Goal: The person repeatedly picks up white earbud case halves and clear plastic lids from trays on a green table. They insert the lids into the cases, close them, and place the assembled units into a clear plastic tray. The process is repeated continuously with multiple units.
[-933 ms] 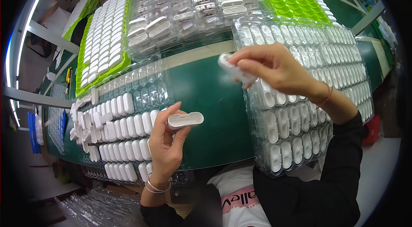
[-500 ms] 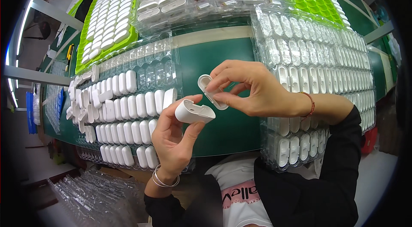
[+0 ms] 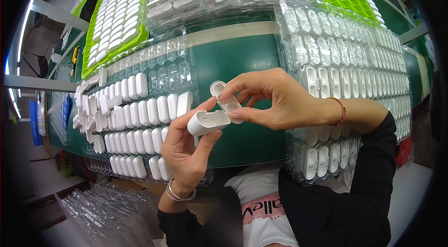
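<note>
My left hand [image 3: 186, 156] grips a white, hollow earbud case shell [image 3: 203, 125] between thumb and fingers, its open side tilted up and to the right. In my right hand [image 3: 284, 100], thumb and fingers pinch a white oval case lid [image 3: 217, 87] whose hollow side shows. The lid's lower end meets or nearly touches the right edge of the shell; I cannot tell whether they are joined. My right fingers partly cover the lid. Left of my left hand, rows of white case shells [image 3: 153, 111] lie in a clear plastic tray [image 3: 163, 78].
More clear trays [image 3: 298, 53] with white case parts stand on the right of the green table [image 3: 233, 60]. Green trays [image 3: 140, 37] sit at the far left and far right. Stacked clear trays [image 3: 205, 9] hold cases at the back. Transparent trays [image 3: 102, 214] are piled below left.
The lid has moved down and left with my right hand, coming up against the shell. My left hand has tilted the shell so its hollow inside shows more.
</note>
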A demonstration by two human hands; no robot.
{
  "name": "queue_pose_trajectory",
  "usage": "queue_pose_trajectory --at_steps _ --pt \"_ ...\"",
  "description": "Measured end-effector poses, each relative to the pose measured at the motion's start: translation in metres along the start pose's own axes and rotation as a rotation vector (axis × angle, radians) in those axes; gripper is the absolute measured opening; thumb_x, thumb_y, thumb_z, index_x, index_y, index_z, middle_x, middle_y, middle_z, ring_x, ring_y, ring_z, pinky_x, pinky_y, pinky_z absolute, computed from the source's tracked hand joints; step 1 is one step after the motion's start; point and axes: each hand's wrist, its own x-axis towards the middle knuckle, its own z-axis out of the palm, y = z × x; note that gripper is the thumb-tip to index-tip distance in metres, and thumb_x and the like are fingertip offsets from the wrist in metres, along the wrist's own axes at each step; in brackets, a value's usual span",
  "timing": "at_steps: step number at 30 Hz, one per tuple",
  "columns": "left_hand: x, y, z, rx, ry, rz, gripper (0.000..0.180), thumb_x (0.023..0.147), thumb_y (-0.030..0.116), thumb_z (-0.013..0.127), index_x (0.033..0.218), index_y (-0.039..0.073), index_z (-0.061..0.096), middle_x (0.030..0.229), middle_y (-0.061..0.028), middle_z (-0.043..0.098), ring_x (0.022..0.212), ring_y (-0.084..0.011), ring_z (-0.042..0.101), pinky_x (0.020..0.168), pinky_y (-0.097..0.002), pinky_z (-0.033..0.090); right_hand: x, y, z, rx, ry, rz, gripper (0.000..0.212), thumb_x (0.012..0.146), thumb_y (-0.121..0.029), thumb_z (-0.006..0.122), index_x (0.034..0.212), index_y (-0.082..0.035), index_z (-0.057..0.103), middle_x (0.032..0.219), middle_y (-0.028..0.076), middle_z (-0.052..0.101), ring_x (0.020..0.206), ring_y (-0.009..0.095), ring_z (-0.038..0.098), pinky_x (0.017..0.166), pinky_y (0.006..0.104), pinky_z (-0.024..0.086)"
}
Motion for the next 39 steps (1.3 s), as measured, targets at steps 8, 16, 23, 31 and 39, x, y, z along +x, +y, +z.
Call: queue_pose_trajectory --at_steps 8,16,23,31,39 --pt "0.0 0.0 0.002 -0.015 -0.005 -0.037 0.038 0.087 -0.003 0.068 0.121 -0.004 0.051 0.128 -0.0256 0.058 0.115 -0.0211 0.059 0.099 -0.0334 0.046 -0.001 0.003 -0.003 -0.061 -0.008 -0.014 0.031 0.082 -0.003 0.073 0.113 -0.003 0.066 0.104 0.009 0.068 0.089 0.014 0.066 0.086 0.0305 0.057" --pt "0.002 0.006 -0.001 -0.043 -0.039 -0.126 0.038 0.087 -0.004 0.067 0.122 -0.003 0.052 0.129 -0.0258 0.057 0.113 -0.0203 0.06 0.093 -0.031 0.05 0.0 0.001 -0.003 -0.086 0.009 -0.037 0.03 0.081 -0.001 0.073 0.11 -0.003 0.068 0.101 0.009 0.07 0.092 0.016 0.068 0.087 0.031 0.056" --pt "0.004 0.004 -0.002 -0.075 -0.04 -0.15 0.039 0.086 -0.006 0.067 0.121 -0.002 0.052 0.127 -0.0243 0.059 0.109 -0.0186 0.062 0.09 -0.0294 0.053 -0.002 0.003 -0.004 -0.125 0.016 -0.041 0.028 0.08 -0.001 0.073 0.108 -0.004 0.068 0.1 0.009 0.07 0.09 0.016 0.068 0.084 0.0306 0.057" --pt "0.009 0.003 -0.008 -0.094 -0.051 -0.146 0.038 0.087 -0.002 0.067 0.122 -0.003 0.051 0.124 -0.0224 0.061 0.106 -0.0196 0.063 0.086 -0.0288 0.054 0.002 0.006 -0.002 -0.185 0.068 -0.152 0.021 0.079 -0.002 0.071 0.1 0.0 0.067 0.081 0.013 0.069 0.073 0.021 0.068 0.068 0.0308 0.056" --pt "0.007 0.005 -0.012 -0.089 0.028 -0.166 0.047 0.087 0.005 0.069 0.128 -0.003 0.048 0.117 -0.0174 0.063 0.101 -0.0186 0.064 0.079 -0.0276 0.055 0.001 0.003 -0.002 -0.162 0.027 -0.1 0.026 0.083 -0.001 0.069 0.109 -0.004 0.068 0.108 0.011 0.068 0.092 0.02 0.067 0.077 0.0314 0.058"
